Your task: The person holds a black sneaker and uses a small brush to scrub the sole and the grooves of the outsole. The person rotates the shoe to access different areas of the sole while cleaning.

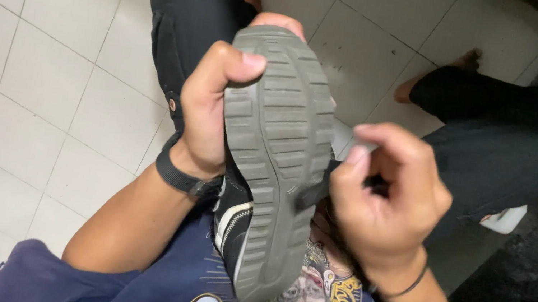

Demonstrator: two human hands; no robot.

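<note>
The shoe point(274, 166) is held up in front of the person's chest, above the tiled floor point(43, 62), its grey ridged sole facing the camera and its long axis running almost straight up and down. The left hand point(206, 115) is clamped round its upper left edge, thumb on the sole, so it carries the weight. The right hand point(386, 192) sits at the right edge, fingers pinched together on what may be a lace or tab; the upper is hidden behind the sole.
</note>
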